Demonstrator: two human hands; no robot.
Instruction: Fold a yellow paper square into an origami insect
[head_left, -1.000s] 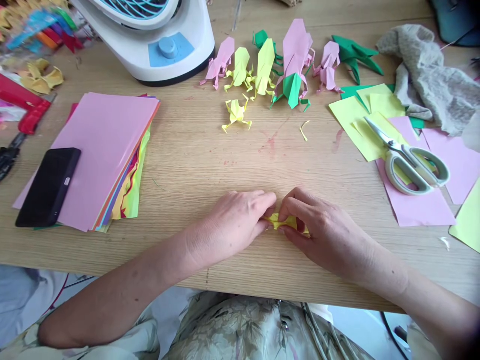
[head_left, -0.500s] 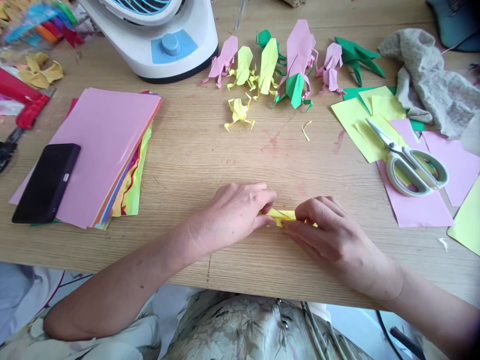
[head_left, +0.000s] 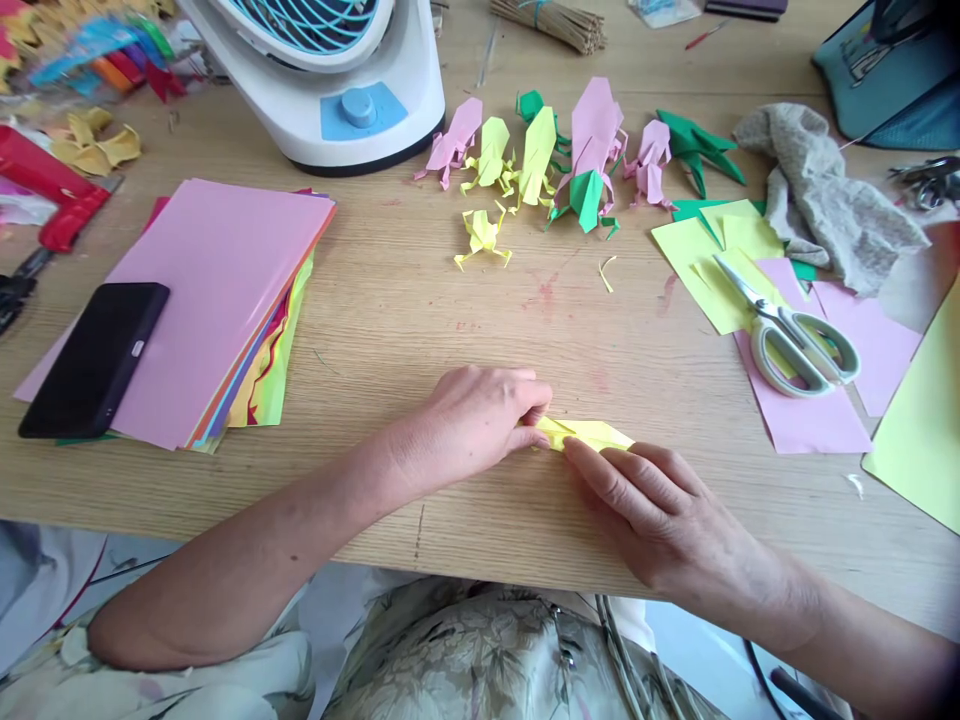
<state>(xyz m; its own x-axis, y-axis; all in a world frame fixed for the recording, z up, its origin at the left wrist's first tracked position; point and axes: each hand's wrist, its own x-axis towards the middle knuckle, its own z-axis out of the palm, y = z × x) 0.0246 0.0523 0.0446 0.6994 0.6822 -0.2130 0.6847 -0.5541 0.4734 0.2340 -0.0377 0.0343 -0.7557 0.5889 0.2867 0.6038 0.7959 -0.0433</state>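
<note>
A narrow strip of folded yellow paper lies on the table in front of me, its right end tapering to a point. My left hand pinches its left end between thumb and fingers, which cover that end. My right hand lies along the near side with fingers stretched out; the index fingertip touches the paper's lower edge and the thumb is hidden. Beyond my hands sits a small yellow origami frog. Behind it stand several paper frogs, among them a tall pink one and a green one.
At left, a black phone rests on a stack of coloured sheets. A white fan stands behind. To the right, scissors lie over yellow and pink paper pieces, near a grey cloth and a blue bag.
My right hand has loosened from the paper and slid down and right, its fingers straightening and uncovering the pointed right end. My left hand keeps its pinch. The camera view has shifted slightly.
</note>
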